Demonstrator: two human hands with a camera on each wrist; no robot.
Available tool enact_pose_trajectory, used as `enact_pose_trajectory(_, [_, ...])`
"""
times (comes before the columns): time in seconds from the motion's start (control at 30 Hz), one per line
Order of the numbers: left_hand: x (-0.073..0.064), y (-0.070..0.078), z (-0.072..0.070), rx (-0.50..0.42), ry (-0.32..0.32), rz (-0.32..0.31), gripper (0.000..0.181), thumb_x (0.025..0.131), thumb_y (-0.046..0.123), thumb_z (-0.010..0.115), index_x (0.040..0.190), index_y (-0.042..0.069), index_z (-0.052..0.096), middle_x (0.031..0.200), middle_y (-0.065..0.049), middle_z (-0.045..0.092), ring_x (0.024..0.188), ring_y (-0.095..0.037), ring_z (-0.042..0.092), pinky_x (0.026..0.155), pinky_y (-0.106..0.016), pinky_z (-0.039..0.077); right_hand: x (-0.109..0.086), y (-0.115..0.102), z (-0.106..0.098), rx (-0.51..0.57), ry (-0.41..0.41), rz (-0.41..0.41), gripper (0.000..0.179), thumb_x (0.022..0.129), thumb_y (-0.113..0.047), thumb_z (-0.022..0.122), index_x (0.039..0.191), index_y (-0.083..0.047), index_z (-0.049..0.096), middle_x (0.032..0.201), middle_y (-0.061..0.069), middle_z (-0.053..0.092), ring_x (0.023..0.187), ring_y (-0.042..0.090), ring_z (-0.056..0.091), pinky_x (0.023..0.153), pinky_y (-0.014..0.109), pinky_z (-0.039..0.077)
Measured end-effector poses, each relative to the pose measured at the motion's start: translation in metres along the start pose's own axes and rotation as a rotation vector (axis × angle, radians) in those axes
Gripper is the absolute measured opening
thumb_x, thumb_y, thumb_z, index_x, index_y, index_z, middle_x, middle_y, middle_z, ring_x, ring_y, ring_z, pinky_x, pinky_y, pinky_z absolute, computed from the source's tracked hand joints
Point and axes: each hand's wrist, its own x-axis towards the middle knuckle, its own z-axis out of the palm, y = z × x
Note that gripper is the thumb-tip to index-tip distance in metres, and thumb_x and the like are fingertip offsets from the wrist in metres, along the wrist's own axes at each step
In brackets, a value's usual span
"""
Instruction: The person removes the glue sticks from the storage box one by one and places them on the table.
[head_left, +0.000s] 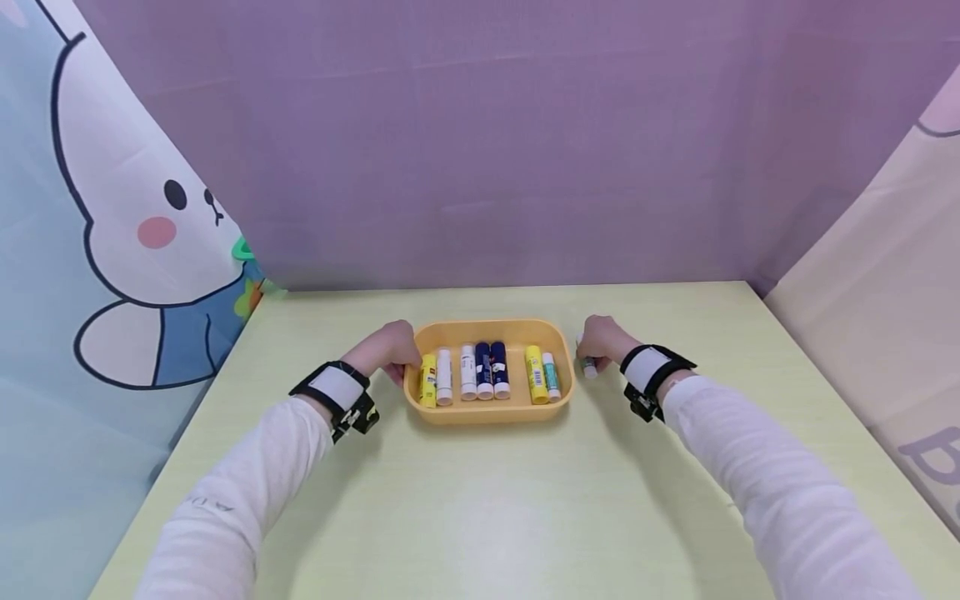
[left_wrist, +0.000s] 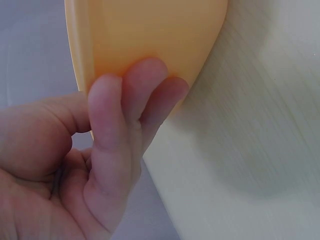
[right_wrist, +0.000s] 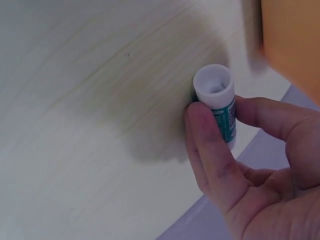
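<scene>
In the head view an orange-yellow tray (head_left: 491, 415) sits on the table with several glue sticks lying side by side in it. My left hand (head_left: 395, 347) grips the tray's left end; the left wrist view has the fingers (left_wrist: 107, 112) against its outer wall and the thumb going behind the rim. Just right of the tray, my right hand (head_left: 606, 340) holds a small white glue stick (right_wrist: 226, 122) with a teal label, pinched between thumb and fingers. Its hollow end faces the right wrist camera.
Inside the tray are a yellow stick (head_left: 428, 382) at far left, white ones, navy ones (head_left: 483, 371), another yellow stick (head_left: 536, 375) and a teal one (head_left: 551, 377) at right. A purple cloth (head_left: 487, 167) hangs behind the pale table (head_left: 480, 500).
</scene>
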Motion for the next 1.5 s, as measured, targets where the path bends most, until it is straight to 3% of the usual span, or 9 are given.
enact_pose_trajectory(0.37, [0.001, -0.001, 0.000, -0.007, -0.005, 0.009, 0.023, 0.080, 0.002, 0.059, 0.100, -0.008, 0.052, 0.065, -0.010, 0.062, 0.045, -0.014, 0.061, 0.060, -0.031, 0.061, 0.002, -0.001, 0.001, -0.014, -0.021, 0.002, 0.017, 0.082, -0.005, 0.058, 0.093, 0.007, 0.053, 0.077, 0.016, 0.061, 0.051, 0.017, 0.065, 0.054, 0.026, 0.059])
enact_pose_trajectory(0.97, [0.003, 0.000, 0.001, -0.007, -0.003, 0.000, 0.023, 0.080, 0.002, 0.059, 0.100, -0.007, 0.052, 0.064, -0.010, 0.062, 0.045, -0.014, 0.061, 0.059, -0.031, 0.061, -0.004, -0.001, -0.007, -0.032, -0.044, 0.013, 0.017, 0.084, -0.009, 0.059, 0.092, 0.006, 0.055, 0.082, 0.016, 0.061, 0.058, 0.019, 0.066, 0.060, 0.028, 0.060])
enact_pose_trajectory(1.13, [0.002, 0.000, 0.002, -0.011, -0.003, 0.002, 0.026, 0.081, 0.003, 0.060, 0.103, -0.007, 0.051, 0.071, -0.012, 0.064, 0.046, -0.015, 0.062, 0.067, -0.036, 0.061, -0.010, -0.008, -0.019, -0.065, -0.011, 0.005, 0.025, 0.089, -0.018, 0.058, 0.100, 0.004, 0.055, 0.093, 0.018, 0.061, 0.066, 0.022, 0.066, 0.061, 0.029, 0.060])
enact_pose_trajectory(1.3, [0.005, -0.002, 0.001, -0.019, -0.004, -0.003, 0.027, 0.080, 0.002, 0.060, 0.104, -0.008, 0.051, 0.069, -0.012, 0.063, 0.047, -0.015, 0.062, 0.064, -0.034, 0.061, -0.026, -0.025, -0.036, -0.066, 0.076, -0.081, 0.045, 0.091, -0.025, 0.055, 0.121, 0.008, 0.050, 0.111, 0.023, 0.057, 0.085, 0.029, 0.062, 0.062, 0.032, 0.061])
enact_pose_trajectory(1.5, [0.005, -0.002, 0.001, -0.026, -0.001, -0.006, 0.029, 0.080, 0.002, 0.059, 0.105, -0.008, 0.051, 0.066, -0.011, 0.062, 0.047, -0.016, 0.062, 0.057, -0.030, 0.061, -0.047, -0.053, -0.049, -0.091, 0.123, -0.178, 0.058, 0.090, -0.027, 0.055, 0.136, 0.005, 0.041, 0.136, 0.025, 0.045, 0.082, 0.026, 0.062, 0.059, 0.030, 0.058])
